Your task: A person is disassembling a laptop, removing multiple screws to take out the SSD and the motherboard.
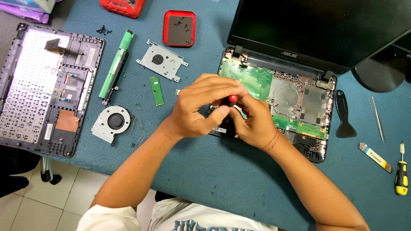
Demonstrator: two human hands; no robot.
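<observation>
Both my hands meet over the lower left corner of an opened laptop base (299, 102) with a green circuit board showing. My left hand (201, 107) is curled around a tool with a red handle tip (232, 99), probably a screwdriver, and my right hand (250, 122) pinches the same tool from below. The shaft and tip of the tool are hidden by my fingers. The laptop's dark screen (325, 30) stands open behind the base.
On the blue mat to the left lie a keyboard cover (47, 85), a green battery (116, 64), a metal drive bracket (162, 60), a small green card (156, 90), a fan (112, 123) and a red tray of screws (179, 28). At the right lie a black pry tool (344, 115), tweezers (377, 119) and a yellow screwdriver (401, 173).
</observation>
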